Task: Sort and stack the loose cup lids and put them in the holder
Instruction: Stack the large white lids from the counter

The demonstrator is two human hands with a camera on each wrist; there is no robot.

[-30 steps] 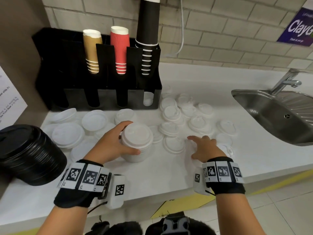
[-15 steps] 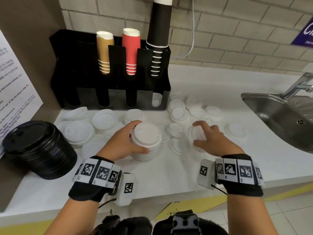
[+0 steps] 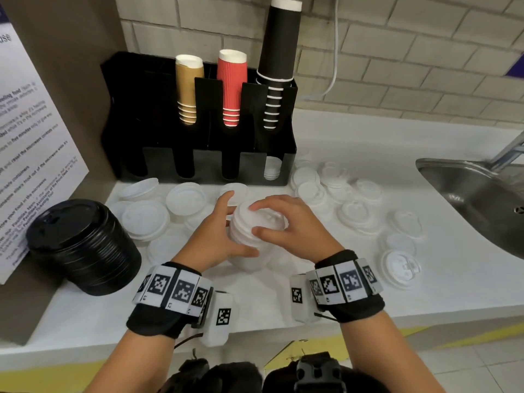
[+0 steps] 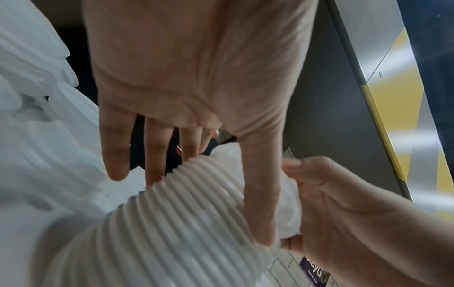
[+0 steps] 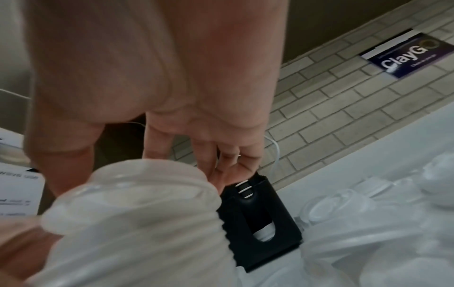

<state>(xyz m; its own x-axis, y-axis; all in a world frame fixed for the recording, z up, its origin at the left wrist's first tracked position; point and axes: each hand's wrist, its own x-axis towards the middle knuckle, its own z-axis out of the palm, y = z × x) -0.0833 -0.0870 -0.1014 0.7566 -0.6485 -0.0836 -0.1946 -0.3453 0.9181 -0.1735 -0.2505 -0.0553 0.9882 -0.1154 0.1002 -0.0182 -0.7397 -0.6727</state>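
Note:
My left hand (image 3: 215,236) grips the side of a tall stack of white lids (image 3: 246,251) standing on the counter, thumb in front and fingers behind (image 4: 152,155). My right hand (image 3: 283,222) holds a white lid (image 3: 269,218) down on top of that stack, its fingers curled round the rim. The ribbed stack (image 5: 137,223) fills the right wrist view. The black holder (image 3: 204,165) stands behind, with a few white lids (image 3: 272,167) in its right front slot. Loose small lids (image 3: 354,211) lie to the right and wider lids (image 3: 146,219) to the left.
A stack of black lids (image 3: 82,245) lies on its side at the left, against a printed sign (image 3: 34,143). Brown (image 3: 188,89), red (image 3: 232,86) and black cups (image 3: 279,63) stand upside down in the holder. A steel sink (image 3: 467,188) is at the right.
My right hand picked a white lid off the counter on the right and carried it left onto the stack. My left hand kept its grip on the stack.

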